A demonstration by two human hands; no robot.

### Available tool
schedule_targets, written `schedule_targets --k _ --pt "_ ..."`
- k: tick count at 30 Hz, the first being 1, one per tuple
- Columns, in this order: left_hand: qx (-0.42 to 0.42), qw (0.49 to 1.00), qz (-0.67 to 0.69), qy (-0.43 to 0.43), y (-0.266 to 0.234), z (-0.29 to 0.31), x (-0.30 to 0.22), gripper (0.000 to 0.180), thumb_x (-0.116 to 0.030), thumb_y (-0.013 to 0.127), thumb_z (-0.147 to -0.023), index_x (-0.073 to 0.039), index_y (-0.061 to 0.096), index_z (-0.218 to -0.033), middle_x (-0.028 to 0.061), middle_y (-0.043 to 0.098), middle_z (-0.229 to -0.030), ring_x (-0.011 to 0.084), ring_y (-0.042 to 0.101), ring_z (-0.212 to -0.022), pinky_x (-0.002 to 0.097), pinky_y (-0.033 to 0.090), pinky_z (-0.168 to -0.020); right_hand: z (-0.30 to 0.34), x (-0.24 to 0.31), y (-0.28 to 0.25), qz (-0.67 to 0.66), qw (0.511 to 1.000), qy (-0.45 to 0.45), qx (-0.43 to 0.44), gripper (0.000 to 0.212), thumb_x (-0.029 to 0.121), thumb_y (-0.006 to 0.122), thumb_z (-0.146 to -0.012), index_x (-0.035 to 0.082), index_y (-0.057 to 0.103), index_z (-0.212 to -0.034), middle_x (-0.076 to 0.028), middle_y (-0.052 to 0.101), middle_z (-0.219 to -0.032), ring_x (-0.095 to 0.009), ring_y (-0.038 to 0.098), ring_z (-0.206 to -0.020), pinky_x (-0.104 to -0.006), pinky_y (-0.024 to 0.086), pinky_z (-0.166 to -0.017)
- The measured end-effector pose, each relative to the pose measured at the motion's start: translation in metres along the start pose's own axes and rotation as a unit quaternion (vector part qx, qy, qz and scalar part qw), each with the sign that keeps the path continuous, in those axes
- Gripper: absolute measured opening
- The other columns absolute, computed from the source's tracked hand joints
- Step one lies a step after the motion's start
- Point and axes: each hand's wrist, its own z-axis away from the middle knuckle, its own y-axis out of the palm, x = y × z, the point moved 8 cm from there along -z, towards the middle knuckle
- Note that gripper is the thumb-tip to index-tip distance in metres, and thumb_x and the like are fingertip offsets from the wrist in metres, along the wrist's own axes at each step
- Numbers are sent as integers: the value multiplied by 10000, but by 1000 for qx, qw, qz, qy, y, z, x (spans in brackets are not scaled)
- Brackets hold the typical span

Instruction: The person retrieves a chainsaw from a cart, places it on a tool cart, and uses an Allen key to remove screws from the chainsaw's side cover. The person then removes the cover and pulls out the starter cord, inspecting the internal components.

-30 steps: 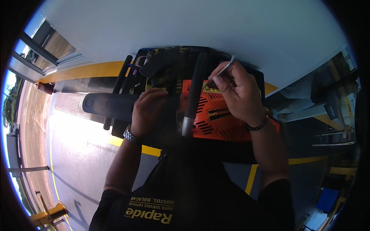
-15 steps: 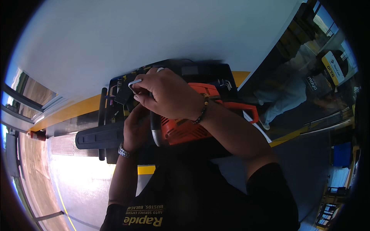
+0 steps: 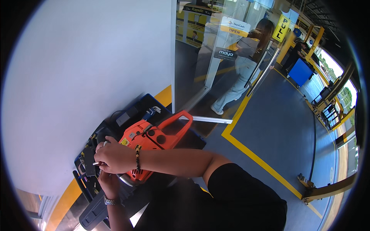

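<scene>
An orange chainsaw (image 3: 162,140) lies on a black tool cart (image 3: 144,101), its rear handle toward the right. A black bar cover (image 3: 101,211) extends toward the lower left. My right hand (image 3: 115,157) is over the saw's front end, closed on a silver hex key (image 3: 97,163), whose bent end sticks out past the fingers. Just below it, my left hand (image 3: 108,184) is against the saw's front with fingers curled. What those fingers hold is hidden behind my right hand and the saw.
Folded hex keys (image 3: 155,110) lie at the cart's far side, by a white wall (image 3: 96,57). To the right are a glass door (image 3: 210,73) and a person (image 3: 246,61) behind the glass. A blue cabinet (image 3: 300,72) stands farther off, beside another person. A lift arm (image 3: 331,188) is at lower right.
The view has swung to the right, bringing the glass door and shop floor into fuller sight. Both hands stay at the saw's front, the hex key still in my right.
</scene>
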Motion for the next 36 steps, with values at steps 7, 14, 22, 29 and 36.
schedule_targets --k 7,14,22,29,36 --pt "76 996 38 24 -2 -18 -3 122 -23 708 -873 32 706 -982 194 719 -874 387 723 -810 429 537 -721 3 15 -25 25 995 -8 -97 172 259 711 -914 97 712 -857 -67 715 -838 -265 663 -934 -515 419 -1017" --pt "86 989 54 110 0 -21 -14 123 -50 723 -863 24 704 -960 204 711 -891 410 702 -820 449 541 -712 13 41 -30 203 967 62 -143 206 252 700 -900 95 684 -768 -52 685 -782 -248 648 -879 -423 437 -842" --pt "65 964 254 36 -6 -18 16 387 -83 654 -966 53 586 -1321 154 706 -1155 263 694 -1003 363 539 -902 23 23 -19 18 978 50 -202 197 205 666 -961 55 699 -837 -88 680 -905 -289 637 -908 -429 467 -833" --pt "5 957 252 140 -53 -45 -65 258 -120 565 -1056 39 680 -1224 144 648 -1191 206 627 -1061 322 512 -924 35 12 -15 -101 956 85 -262 174 193 694 -968 25 728 -946 -102 678 -1056 -294 630 -1044 -408 489 -902" --pt "44 939 335 67 -47 -61 -55 142 -35 694 -984 38 726 -1101 97 678 -1114 165 642 -1003 295 520 -900 41 9 -10 -128 957 61 -251 239 228 659 -1035 5 720 -1094 -120 686 -1133 -297 617 -1177 -402 497 -1000"
